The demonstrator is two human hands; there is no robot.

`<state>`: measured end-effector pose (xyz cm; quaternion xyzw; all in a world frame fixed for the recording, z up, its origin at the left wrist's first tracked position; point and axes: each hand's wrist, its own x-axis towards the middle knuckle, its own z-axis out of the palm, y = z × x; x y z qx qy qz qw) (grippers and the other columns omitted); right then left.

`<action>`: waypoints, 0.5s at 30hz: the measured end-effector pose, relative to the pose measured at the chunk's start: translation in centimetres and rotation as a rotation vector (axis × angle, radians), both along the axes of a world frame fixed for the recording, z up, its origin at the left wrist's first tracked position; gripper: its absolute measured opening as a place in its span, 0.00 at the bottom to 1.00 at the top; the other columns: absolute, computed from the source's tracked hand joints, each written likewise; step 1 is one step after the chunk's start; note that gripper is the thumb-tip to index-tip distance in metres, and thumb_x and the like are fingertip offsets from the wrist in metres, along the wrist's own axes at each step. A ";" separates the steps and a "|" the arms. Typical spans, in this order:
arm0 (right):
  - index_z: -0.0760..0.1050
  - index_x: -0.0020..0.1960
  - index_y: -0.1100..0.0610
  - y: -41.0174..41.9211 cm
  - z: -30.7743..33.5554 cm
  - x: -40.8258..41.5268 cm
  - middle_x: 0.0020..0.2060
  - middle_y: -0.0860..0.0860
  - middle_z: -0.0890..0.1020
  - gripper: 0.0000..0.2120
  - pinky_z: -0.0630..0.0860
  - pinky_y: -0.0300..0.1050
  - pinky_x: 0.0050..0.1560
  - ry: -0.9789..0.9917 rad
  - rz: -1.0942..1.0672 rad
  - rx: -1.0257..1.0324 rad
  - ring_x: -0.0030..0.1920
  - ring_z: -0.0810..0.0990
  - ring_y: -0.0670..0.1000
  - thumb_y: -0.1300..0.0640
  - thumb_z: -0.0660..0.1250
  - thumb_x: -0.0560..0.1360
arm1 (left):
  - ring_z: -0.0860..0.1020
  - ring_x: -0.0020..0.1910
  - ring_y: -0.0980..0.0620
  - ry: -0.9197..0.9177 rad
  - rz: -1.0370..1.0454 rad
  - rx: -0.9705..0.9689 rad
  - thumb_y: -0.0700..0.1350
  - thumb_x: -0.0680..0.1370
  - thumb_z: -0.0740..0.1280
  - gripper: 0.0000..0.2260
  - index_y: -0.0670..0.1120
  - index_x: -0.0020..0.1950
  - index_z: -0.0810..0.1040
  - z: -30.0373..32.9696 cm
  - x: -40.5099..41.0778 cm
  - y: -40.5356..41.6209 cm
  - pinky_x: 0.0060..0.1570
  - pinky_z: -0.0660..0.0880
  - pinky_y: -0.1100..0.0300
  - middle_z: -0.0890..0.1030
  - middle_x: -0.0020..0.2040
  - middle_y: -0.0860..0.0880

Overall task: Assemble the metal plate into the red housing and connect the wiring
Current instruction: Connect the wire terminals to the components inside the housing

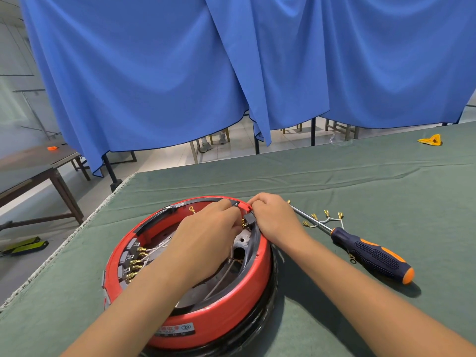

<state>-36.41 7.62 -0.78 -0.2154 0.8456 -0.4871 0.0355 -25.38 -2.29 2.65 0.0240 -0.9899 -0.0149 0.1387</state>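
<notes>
While the red housing (206, 313) sits near, both hands, left hand (206, 235) and right hand (277, 217), pinch the black plug (249, 218) at its far rim.

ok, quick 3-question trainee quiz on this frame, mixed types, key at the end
1. True or false: the screwdriver is held in the right hand.
2. Multiple choice: where are both hands working? A) at the far rim of the red housing, by the small black connector block B) at the yellow object on the far table corner C) on the screwdriver handle
3. Fill in: the loose wire harness with brass terminals lies on the green cloth across the screwdriver's ____.

Key: 1 false, it lies on the cloth. 2 A, left hand inside the housing, right hand at the rim. 3 shaft.
</notes>
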 end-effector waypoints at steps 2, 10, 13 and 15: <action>0.79 0.46 0.56 0.0 0.0 0.0 0.46 0.52 0.82 0.14 0.75 0.51 0.54 0.004 -0.001 0.001 0.50 0.78 0.55 0.59 0.54 0.75 | 0.71 0.52 0.52 -0.003 0.006 0.016 0.48 0.81 0.57 0.05 0.51 0.52 0.72 -0.1 0.2 -0.1 0.47 0.72 0.51 0.71 0.50 0.54; 0.79 0.46 0.56 0.0 0.0 0.1 0.47 0.53 0.82 0.14 0.75 0.51 0.55 0.015 -0.003 0.004 0.51 0.78 0.55 0.59 0.54 0.75 | 0.71 0.50 0.52 -0.004 0.001 0.015 0.49 0.81 0.58 0.06 0.51 0.52 0.73 0.0 0.1 0.0 0.47 0.73 0.50 0.72 0.50 0.54; 0.80 0.47 0.56 0.0 0.0 0.1 0.47 0.53 0.82 0.14 0.74 0.50 0.54 0.018 -0.003 0.005 0.51 0.77 0.55 0.59 0.54 0.76 | 0.71 0.51 0.52 -0.007 0.006 0.014 0.49 0.81 0.57 0.06 0.51 0.52 0.73 0.0 0.1 0.0 0.48 0.73 0.50 0.72 0.50 0.54; 0.80 0.47 0.56 0.0 0.0 0.1 0.47 0.53 0.82 0.14 0.74 0.50 0.55 0.016 -0.005 0.002 0.51 0.77 0.55 0.59 0.54 0.76 | 0.71 0.52 0.52 -0.006 0.007 -0.003 0.49 0.81 0.57 0.06 0.51 0.50 0.72 0.1 0.1 0.1 0.48 0.73 0.50 0.72 0.51 0.54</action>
